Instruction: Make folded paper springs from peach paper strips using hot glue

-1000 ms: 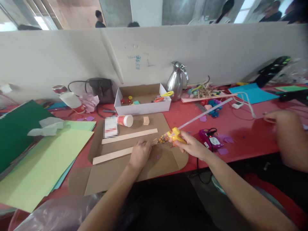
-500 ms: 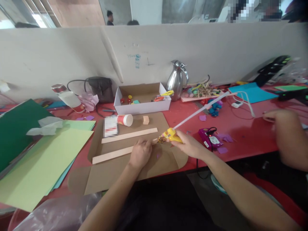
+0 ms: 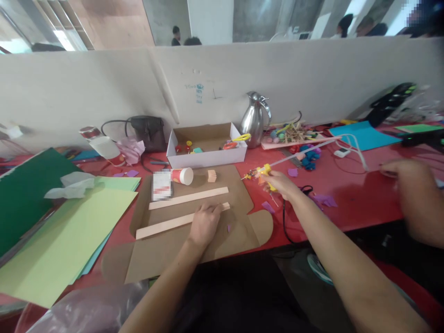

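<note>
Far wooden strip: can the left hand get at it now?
Likely yes: the far wooden strip lies uncovered just beyond the left hand, though that hand is on the near strip.

Before you: strips (image 3: 189, 198) of matt, pale wood on dull brown cardboard (image 3: 239, 238); your glue gun (image 3: 265, 170), smooth yellow plastic; the jug (image 3: 251, 121), polished metal; the tabletop (image 3: 354, 199), glossy red; the yellow-green sheet (image 3: 76, 231), matt paper.

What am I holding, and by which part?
Right hand: yellow glue gun, by its handle. Left hand rests on the nearer strip near its right end.
</note>
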Available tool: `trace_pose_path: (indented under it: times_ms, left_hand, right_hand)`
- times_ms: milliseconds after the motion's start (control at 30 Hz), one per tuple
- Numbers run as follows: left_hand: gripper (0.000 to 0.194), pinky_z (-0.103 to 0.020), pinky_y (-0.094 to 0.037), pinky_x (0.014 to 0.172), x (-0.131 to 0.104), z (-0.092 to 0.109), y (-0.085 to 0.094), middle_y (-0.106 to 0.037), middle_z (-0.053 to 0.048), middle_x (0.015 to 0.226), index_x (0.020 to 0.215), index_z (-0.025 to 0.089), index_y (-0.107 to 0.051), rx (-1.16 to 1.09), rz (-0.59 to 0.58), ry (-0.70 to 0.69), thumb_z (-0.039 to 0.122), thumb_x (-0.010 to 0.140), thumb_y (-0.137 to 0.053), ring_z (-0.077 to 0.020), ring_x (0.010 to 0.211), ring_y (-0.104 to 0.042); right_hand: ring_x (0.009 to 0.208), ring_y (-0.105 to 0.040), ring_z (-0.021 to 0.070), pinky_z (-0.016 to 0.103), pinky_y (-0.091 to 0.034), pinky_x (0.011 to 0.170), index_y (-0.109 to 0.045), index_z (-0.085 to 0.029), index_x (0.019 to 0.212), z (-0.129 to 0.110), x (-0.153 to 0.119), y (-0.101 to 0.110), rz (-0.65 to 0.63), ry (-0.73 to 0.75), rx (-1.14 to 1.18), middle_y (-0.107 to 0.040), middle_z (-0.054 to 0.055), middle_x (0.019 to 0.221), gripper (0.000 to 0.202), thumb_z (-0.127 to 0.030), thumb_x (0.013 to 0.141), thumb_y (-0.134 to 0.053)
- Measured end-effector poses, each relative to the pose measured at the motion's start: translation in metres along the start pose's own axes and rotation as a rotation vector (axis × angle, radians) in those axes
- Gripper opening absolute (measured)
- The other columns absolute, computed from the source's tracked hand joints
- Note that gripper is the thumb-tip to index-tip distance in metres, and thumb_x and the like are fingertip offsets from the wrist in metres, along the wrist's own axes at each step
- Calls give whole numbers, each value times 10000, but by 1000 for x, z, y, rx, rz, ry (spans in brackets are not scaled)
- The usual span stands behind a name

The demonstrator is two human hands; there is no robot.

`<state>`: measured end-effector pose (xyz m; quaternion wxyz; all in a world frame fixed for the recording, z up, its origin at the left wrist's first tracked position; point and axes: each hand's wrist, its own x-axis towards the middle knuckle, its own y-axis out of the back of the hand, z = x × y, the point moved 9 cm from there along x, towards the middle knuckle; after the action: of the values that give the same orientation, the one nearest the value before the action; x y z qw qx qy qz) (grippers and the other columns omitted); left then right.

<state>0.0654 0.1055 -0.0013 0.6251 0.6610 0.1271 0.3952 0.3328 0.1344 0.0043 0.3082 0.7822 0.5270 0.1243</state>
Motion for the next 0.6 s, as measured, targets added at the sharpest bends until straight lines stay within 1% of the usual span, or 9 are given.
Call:
trace_pose_path:
  times_ms: [67, 133, 200, 233, 300, 333, 400, 500, 600]
  left_hand:
    - [336, -357, -498, 828, 0, 2, 1, -692, -80, 1050, 1156, 210, -624, -16, 9, -23, 94, 864, -504, -228, 990, -591]
    - [329, -369, -495, 842, 0, 3, 2, -691, -79, 1079, 1143, 210, -633, -22, 22, -39, 92, 860, -513, -231, 998, -593]
    - [312, -380, -492, 849, 0, 4, 3, -690, -77, 1090, 1122, 210, -642, -28, 30, -47, 96, 859, -518, -234, 1001, -600]
    - [300, -382, -493, 850, 0, 4, 3, -690, -76, 1094, 1111, 209, -644, -32, 30, -47, 100, 860, -521, -234, 1000, -606]
    - [270, -384, -497, 849, 0, 4, 3, -691, -81, 1097, 1090, 194, -645, -34, 27, -42, 110, 861, -529, -234, 997, -619]
    - [260, -384, -499, 851, 0, 4, 3, -690, -86, 1103, 1087, 183, -642, -33, 22, -41, 113, 860, -536, -234, 1000, -625]
    - [255, -385, -503, 864, 0, 4, 2, -685, -101, 1125, 1092, 164, -634, -31, 10, -46, 114, 857, -549, -235, 1018, -631]
    - [261, -387, -507, 883, -1, 3, 1, -676, -117, 1153, 1100, 151, -630, -38, 2, -46, 113, 853, -558, -231, 1037, -637]
    - [275, -391, -511, 892, -2, 2, 0, -674, -116, 1164, 1118, 160, -630, -45, -4, -40, 115, 860, -547, -227, 1050, -641]
  right_hand:
    - [710, -646, 183, 260, -475, 617, -630, -119, 895, 0, 7, 4, 52, -9, -97, -682, 110, 794, 212, -306, 885, -532]
    - [931, -617, 255, 308, -455, 735, -635, -99, 926, -8, -3, 8, 165, 41, -198, -662, 172, 950, 187, -256, 856, -561]
    - [1068, -543, 289, 340, -409, 815, -624, -95, 1002, -30, -34, 5, 319, 200, -398, -605, 203, 1100, 203, -202, 858, -529]
    - [1053, -541, 282, 341, -397, 815, -633, -111, 983, -45, -55, -7, 342, 327, -531, -600, 191, 1096, 202, -204, 881, -486]
    - [889, -576, 218, 299, -391, 739, -649, -175, 879, -60, -98, -51, 177, 531, -651, -628, 107, 944, 245, -243, 924, -417]
    - [794, -578, 187, 282, -385, 692, -650, -203, 877, -64, -118, -75, 69, 600, -670, -629, 70, 876, 270, -264, 939, -394]
    - [761, -579, 179, 275, -379, 655, -646, -227, 971, -67, -149, -108, -33, 675, -693, -629, 51, 854, 289, -286, 958, -363]
    - [815, -598, 206, 289, -395, 649, -545, -196, 1249, -67, -159, -130, -24, 654, -733, -642, 90, 931, 363, -301, 970, -337]
    - [834, -610, 227, 308, -418, 649, -500, -173, 1297, -68, -150, -134, -7, 607, -753, -641, 118, 983, 397, -307, 976, -308]
